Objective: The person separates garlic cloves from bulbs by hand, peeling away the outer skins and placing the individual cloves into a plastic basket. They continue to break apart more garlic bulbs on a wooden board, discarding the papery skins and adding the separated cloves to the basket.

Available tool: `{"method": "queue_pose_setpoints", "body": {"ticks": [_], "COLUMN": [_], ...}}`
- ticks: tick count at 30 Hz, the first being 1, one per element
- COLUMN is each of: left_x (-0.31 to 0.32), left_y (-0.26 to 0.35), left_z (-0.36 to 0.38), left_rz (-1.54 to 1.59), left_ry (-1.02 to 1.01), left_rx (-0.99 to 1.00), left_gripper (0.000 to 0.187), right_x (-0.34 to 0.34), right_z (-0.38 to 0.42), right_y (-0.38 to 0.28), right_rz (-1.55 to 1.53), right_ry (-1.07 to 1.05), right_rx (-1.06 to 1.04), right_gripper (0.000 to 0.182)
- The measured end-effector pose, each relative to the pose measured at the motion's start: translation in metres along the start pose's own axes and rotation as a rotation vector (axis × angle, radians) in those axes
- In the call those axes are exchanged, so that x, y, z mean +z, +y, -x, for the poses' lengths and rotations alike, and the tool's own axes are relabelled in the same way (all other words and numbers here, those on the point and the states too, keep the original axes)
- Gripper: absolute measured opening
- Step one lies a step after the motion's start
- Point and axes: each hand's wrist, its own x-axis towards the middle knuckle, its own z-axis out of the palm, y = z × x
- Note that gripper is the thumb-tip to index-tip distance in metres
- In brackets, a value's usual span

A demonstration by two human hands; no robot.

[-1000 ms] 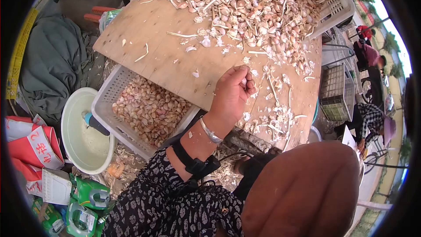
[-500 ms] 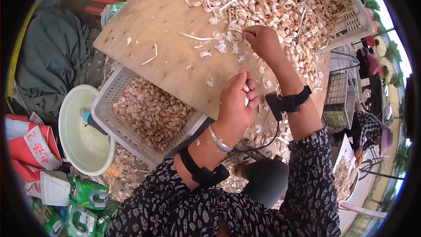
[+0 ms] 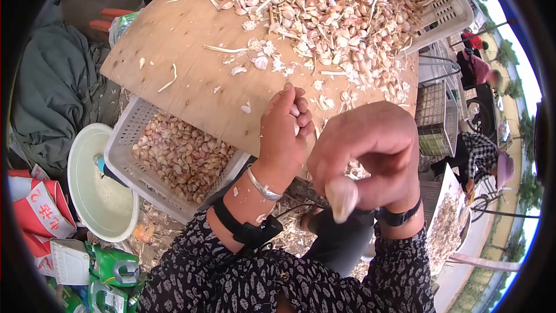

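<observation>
Close to the camera, my right hand (image 3: 376, 150) pinches a garlic clove (image 3: 341, 198) between thumb and fingers. My left hand (image 3: 285, 133) is curled around a few pale garlic cloves (image 3: 296, 115) above the front edge of the wooden board (image 3: 191, 69). A big heap of garlic cloves (image 3: 347, 17) with dry stalks and skins covers the far right of the board. Below the board's left edge, a grey plastic crate (image 3: 123, 145) holds many more cloves.
Left of the crate stands a pale green basin (image 3: 78, 174) with a handled thing in it. Green plastic jugs (image 3: 116, 264) and a red bag (image 3: 43, 203) lie at lower left. A white crate (image 3: 457, 8) backs the heap. Another person (image 3: 480, 156) works at the right.
My right hand has come from the heap's edge back toward the camera, now with a garlic clove in its fingers. My left hand stays curled around its cloves. The view has shifted slightly.
</observation>
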Motion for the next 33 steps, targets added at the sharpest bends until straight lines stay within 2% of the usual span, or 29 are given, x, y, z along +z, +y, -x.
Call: {"method": "queue_pose_setpoints", "body": {"ticks": [1,2,14,15,17,19,20,21,23,24,25,27,28,30,31,33], "left_x": [0.001,0.000,-0.004,-0.006,-0.006,0.012,0.007,0.015,-0.003,-0.007,-0.010,-0.014,-0.011,-0.010,-0.011,-0.009], "left_y": [-0.004,-0.005,0.003,0.006,0.011,0.015,0.014,0.015,0.011,0.008,0.007,0.004,0.005,0.007,0.008,0.009], "left_z": [0.002,0.003,-0.001,-0.001,0.001,0.011,0.010,0.010,0.000,-0.004,-0.007,-0.011,-0.010,-0.010,-0.010,-0.010], "left_rz": [-0.039,-0.055,-0.068,-0.036,-0.007,0.033,0.145,0.165,0.060,0.053,0.054,0.085,0.096,0.083,0.070,0.043], "left_ry": [0.007,-0.043,-0.019,-0.046,-0.070,0.153,0.000,-0.010,-0.013,0.014,0.016,-0.012,0.001,-0.010,-0.020,-0.001], "left_rx": [-0.010,-0.008,0.077,0.059,0.043,0.018,-0.017,-0.006,-0.021,-0.014,0.000,-0.065,-0.058,-0.033,-0.013,0.000], "left_gripper": [0.021,0.021,0.018,0.023,0.029,0.039,0.048,0.045,0.031,0.023,0.023,0.018,0.017,0.017,0.017,0.018], "right_x": [0.022,0.032,0.031,0.031,0.031,0.010,-0.004,-0.021,-0.067,-0.093,-0.116,-0.146,-0.152,-0.156,-0.159,-0.157], "right_z": [-0.008,-0.018,-0.023,-0.023,-0.012,-0.004,0.001,0.007,0.018,0.017,0.012,0.000,-0.005,-0.014,-0.015,-0.018], "right_y": [-0.012,-0.024,-0.006,-0.005,-0.010,0.009,0.019,0.030,0.068,0.080,0.095,0.131,0.147,0.167,0.169,0.164], "right_rz": [-0.234,-0.166,-0.095,-0.085,-0.082,0.427,0.626,0.824,0.904,1.043,1.184,1.333,1.331,1.628,1.628,1.566], "right_ry": [-0.114,-0.213,-0.537,-0.564,-0.136,0.067,0.059,0.051,0.428,0.445,0.466,0.406,0.401,0.115,0.116,0.167], "right_rx": [-0.013,-0.084,-0.258,-0.277,-0.075,0.055,0.200,0.346,0.352,0.386,0.416,0.209,0.203,0.365,0.360,0.509], "right_gripper": [0.012,0.007,0.012,0.012,0.012,0.011,0.015,0.019,0.013,0.011,0.010,0.013,0.013,0.018,0.018,0.020]}}
